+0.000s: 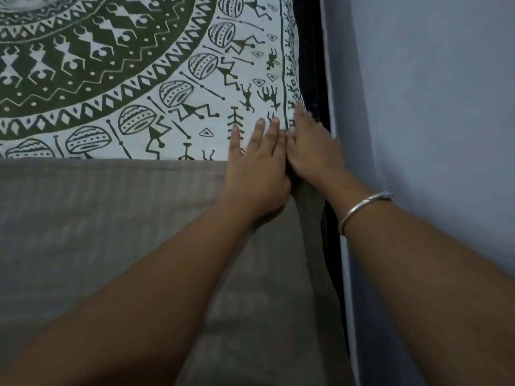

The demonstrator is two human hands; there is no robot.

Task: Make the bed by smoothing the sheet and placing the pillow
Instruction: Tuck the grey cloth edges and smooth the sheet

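Bare grey mattress (pixel 111 246) fills the near bed; beyond it the green-printed sheet (pixel 139 79) reaches the wall-side edge; left hand (pixel 256 174) presses it flat, fingers spread; right hand (pixel 315 146), bangle (pixel 362 208) on wrist, tucks fingers over that edge beside the wall (pixel 432 107).

The bed (pixel 111 246) carries a white sheet (pixel 172 79) (green tribal print), reaching its right edge; its near part lies bare and grey, both hands pressing at the sheet's corner.
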